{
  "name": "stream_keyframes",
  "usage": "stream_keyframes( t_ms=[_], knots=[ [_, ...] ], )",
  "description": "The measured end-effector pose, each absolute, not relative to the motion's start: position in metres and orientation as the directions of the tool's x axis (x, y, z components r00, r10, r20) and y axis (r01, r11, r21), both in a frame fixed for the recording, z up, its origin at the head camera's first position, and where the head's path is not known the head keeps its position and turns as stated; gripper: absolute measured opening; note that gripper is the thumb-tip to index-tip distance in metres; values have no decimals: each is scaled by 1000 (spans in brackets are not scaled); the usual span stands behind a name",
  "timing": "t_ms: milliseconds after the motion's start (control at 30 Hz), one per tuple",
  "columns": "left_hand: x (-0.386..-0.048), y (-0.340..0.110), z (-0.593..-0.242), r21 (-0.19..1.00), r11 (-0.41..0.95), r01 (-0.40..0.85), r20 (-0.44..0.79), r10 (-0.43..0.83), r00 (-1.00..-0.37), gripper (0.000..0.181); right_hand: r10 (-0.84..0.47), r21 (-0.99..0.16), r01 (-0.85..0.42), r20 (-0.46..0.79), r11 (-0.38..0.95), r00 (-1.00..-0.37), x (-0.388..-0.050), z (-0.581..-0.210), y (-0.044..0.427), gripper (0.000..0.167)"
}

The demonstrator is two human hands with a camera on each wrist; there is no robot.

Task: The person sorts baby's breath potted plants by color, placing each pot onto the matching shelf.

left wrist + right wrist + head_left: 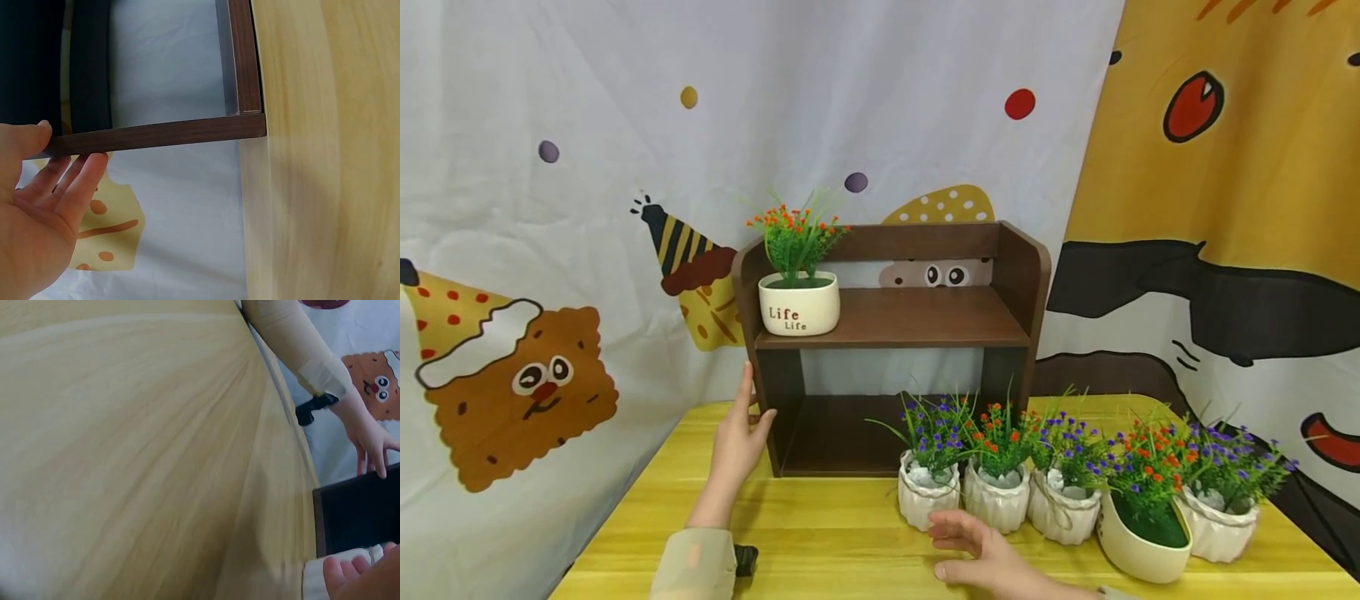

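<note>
A dark brown two-tier shelf [891, 312] stands on the table. My left hand [737, 442] holds its left side panel [156, 134], thumb on one side and fingers against the outer face. On the upper tier, at the left end, sits a cream oval planter [799, 307] marked "Life", with orange flowers. My right hand [981, 554] is held with loosely bent fingers and nothing in it, just in front of a white ruffled pot [928, 500] with purple flowers. Beside that pot stands another white pot [996, 504] with orange flowers.
Farther right stand a white pot [1063, 512] with purple flowers, a cream planter [1142, 546] with orange flowers, and another white pot [1221, 533]. A printed cloth [625, 75] hangs behind the wooden table [820, 533].
</note>
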State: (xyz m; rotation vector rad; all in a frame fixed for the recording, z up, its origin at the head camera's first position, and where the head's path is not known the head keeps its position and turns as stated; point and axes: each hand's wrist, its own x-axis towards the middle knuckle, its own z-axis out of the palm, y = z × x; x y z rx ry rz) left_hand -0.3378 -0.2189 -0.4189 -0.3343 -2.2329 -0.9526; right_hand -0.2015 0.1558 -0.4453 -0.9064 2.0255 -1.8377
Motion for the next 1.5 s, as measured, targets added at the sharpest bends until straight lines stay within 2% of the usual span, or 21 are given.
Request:
stream_keyframes(
  t_ms=[133, 267, 467, 633, 867, 1100, 1333, 1500],
  knots=[
    [-339, -219, -419, 530, 701, 478, 685, -21, -728, 91, -471, -947, -290, 195, 137, -860, -202, -441, 164, 66],
    [-338, -219, -420, 529, 702, 477, 690, -28, -724, 91, -383, -945, -243, 146, 219, -912, -202, -438, 167, 79],
    [-337, -221, -422, 529, 707, 470, 691, -37, -722, 92, -317, -942, -204, 114, 268, -942, -206, -441, 164, 91],
    [-337, -220, -424, 539, 704, 463, 685, -47, -727, 92, -248, -932, -231, 162, 281, -955, -211, -451, 153, 97],
    [-337, -218, -425, 538, 703, 466, 682, -38, -730, 92, -99, -883, -188, 162, 430, -982, -218, -454, 136, 108],
    [-340, -217, -421, 509, 704, 495, 715, -26, -699, 94, -17, -930, -142, 145, 340, -989, -231, -457, 126, 112],
    [-340, -219, -419, 537, 698, 474, 685, -33, -728, 92, 19, -973, -63, 68, 222, -997, -249, -465, 115, 118],
    [-339, -219, -419, 528, 706, 472, 688, -30, -725, 92, 29, -986, -21, 26, 167, -999, -265, -470, 110, 123]
  ],
)
